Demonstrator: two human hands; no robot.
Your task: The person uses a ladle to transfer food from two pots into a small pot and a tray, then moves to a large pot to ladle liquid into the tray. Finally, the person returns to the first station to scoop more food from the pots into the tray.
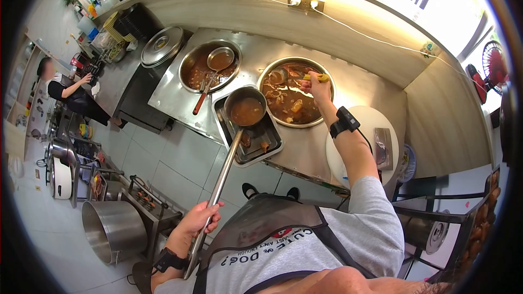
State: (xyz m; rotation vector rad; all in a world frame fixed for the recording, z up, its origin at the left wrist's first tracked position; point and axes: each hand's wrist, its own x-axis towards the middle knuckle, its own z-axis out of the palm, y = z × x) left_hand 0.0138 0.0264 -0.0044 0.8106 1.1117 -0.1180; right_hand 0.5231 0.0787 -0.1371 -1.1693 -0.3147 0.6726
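My left hand (197,220) is wrapped around the long metal handle of a large ladle (225,159). Its deep bowl holds brown broth and sits over the far end of a metal tray (261,155) with a few brown pieces of food in it. My right hand (317,88) grips the yellow handle of a smaller ladle (324,78) above the right pot (333,98). The round bowl of that ladle lies in the dark broth among chunks of food. Left of it, another sunken pot (182,79) of broth has a red-handled strainer (220,59) across it.
A round white board (348,125) with a cleaver-like metal blade (383,148) lies to the right. A metal lid (162,47) stands beyond the left pot. Another person (73,95) is at the far left. A large stockpot (114,231) stands at lower left.
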